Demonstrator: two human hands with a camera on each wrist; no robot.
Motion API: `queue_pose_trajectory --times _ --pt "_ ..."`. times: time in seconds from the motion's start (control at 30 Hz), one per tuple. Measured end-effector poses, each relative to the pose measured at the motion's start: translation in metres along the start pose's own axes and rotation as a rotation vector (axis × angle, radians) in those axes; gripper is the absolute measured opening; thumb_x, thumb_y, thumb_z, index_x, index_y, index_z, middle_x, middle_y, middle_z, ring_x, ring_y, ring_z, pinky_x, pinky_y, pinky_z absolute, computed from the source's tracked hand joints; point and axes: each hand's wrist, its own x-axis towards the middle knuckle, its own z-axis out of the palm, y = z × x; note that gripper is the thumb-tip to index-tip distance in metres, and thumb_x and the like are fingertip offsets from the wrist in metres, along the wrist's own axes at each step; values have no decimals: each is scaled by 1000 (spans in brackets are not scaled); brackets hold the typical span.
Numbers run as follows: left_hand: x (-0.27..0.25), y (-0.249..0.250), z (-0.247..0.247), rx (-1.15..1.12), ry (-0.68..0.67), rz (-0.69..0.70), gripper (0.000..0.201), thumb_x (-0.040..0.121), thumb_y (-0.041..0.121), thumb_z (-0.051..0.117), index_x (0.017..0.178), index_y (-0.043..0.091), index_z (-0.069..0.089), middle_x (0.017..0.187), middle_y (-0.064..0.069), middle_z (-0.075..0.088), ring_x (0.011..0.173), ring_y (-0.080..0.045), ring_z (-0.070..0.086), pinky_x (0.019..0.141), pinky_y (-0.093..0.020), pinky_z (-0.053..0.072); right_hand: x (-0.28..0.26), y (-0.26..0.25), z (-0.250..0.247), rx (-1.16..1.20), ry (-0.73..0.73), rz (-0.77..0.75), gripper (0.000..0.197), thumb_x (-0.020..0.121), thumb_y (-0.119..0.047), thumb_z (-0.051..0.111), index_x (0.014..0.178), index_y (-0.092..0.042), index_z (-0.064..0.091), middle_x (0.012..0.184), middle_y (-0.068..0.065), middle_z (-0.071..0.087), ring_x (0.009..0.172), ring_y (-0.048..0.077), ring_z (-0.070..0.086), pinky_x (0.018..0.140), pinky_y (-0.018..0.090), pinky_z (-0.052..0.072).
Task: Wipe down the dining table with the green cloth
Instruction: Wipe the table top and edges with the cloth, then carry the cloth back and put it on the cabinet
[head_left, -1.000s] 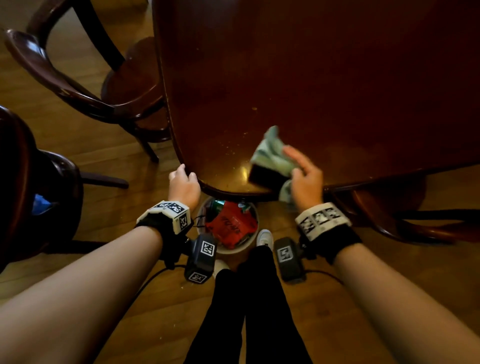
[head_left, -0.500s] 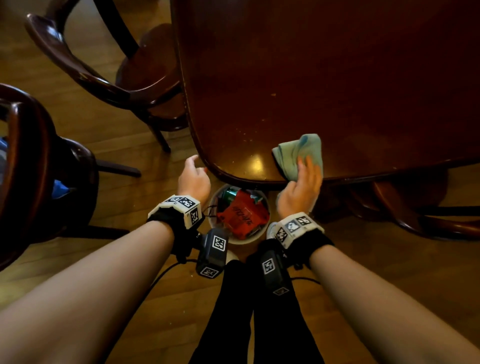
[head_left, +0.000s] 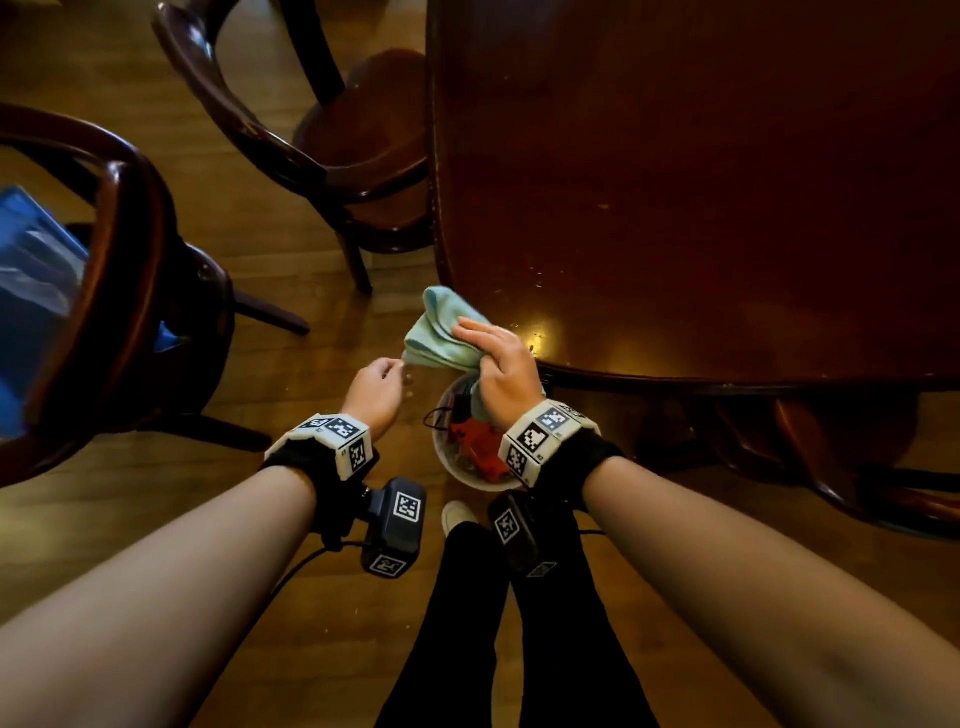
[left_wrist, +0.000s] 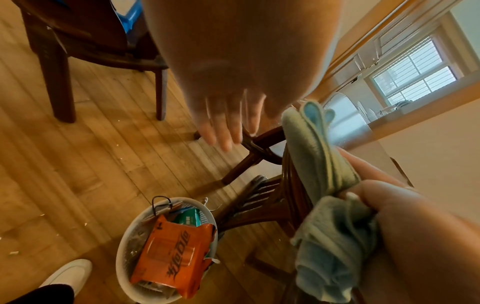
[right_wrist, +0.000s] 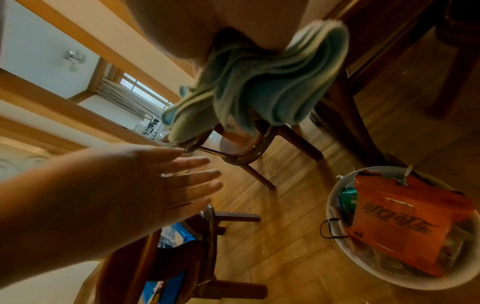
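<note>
My right hand (head_left: 500, 364) grips the bunched green cloth (head_left: 440, 332) in the air just off the near left corner of the dark wooden dining table (head_left: 675, 208), above a white bin (head_left: 457, 467). In the right wrist view, folds of the cloth (right_wrist: 259, 86) hang down from my palm. My left hand (head_left: 376, 385) hovers just left of the cloth and holds nothing. The wrist views show the left hand (right_wrist: 168, 181) with straight, motion-blurred fingers (left_wrist: 221, 129) close to the cloth (left_wrist: 319, 156).
The bin (left_wrist: 166, 246) on the wooden floor holds an orange packet (left_wrist: 176, 257) and other rubbish. Dark wooden chairs stand at the left (head_left: 119, 270), behind it by the table's left edge (head_left: 332, 156), and under the table at right (head_left: 857, 467). My legs (head_left: 519, 623) are near the bin.
My right hand has swept the cloth left across the table's near corner and off its edge, and now holds it bunched over the bin. My left hand left the table edge and opened beside the cloth.
</note>
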Motion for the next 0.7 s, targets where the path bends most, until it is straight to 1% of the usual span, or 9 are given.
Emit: queue_pose_trajectory --times 0.1,0.17,0.27,0.4,0.47,0.53,0.6,0.63,0.7 --pt "-25 19 4 -277 -173 -87 35 99 31 33 112 10 57 114 -9 60 95 -25 59 78 -31 47 -12 -15 -9 59 -87 -3 53 77 -8 32 121 -11 60 134 6 55 129 18 45 114 40 34" --pt "-48 32 1 -484 -241 -104 40 99 37 30 110 13 59 110 -10 62 95 -26 61 85 -34 48 -23 -28 -16 40 -152 -38 53 80 -5 34 129 -12 53 137 7 52 129 17 44 114 36 34" --pt "-77 43 -8 -731 -260 -74 39 97 29 28 103 12 63 101 -12 67 93 -25 63 92 -38 47 -31 -47 -25 -69 -257 -84 53 85 1 40 136 -14 44 140 6 48 129 17 42 111 26 30" --pt "-108 39 -10 -1026 -204 -83 36 90 29 38 85 11 69 84 -10 63 72 -21 62 69 -34 47 -44 -71 -29 -186 -463 -197 50 85 -1 47 133 -13 46 144 3 43 134 14 34 112 22 22" --pt "-124 29 -7 -1144 -175 -121 43 91 35 42 75 13 76 79 -10 70 65 -21 68 61 -30 54 -53 -76 -28 -156 -583 -230 45 84 -4 46 128 -12 53 140 -1 46 130 9 35 112 23 22" --pt "-141 14 -4 -1157 -130 -170 37 91 36 47 81 14 76 85 -11 72 70 -21 70 62 -32 57 -60 -75 -24 -46 -656 -198 41 81 -7 44 118 -15 61 125 -3 56 118 9 45 108 28 33" --pt "-158 -11 -5 -1104 -50 -226 22 92 25 51 94 13 70 91 -11 72 73 -21 71 64 -35 58 -66 -72 -13 70 -649 -99 38 78 -10 44 108 -20 65 106 0 65 99 15 58 91 35 48" --pt "-172 -31 -11 -1113 32 -262 18 92 19 51 95 11 67 85 -10 74 70 -21 71 64 -38 59 -74 -74 1 72 -654 -80 36 78 -8 45 105 -19 66 100 2 67 92 16 61 85 35 50" --pt "-197 -68 -24 -1124 146 -325 16 91 11 51 89 8 66 70 -10 73 61 -22 70 63 -38 57 -85 -73 30 28 -633 -73 35 81 0 45 104 -17 65 103 4 68 95 16 62 87 32 51"
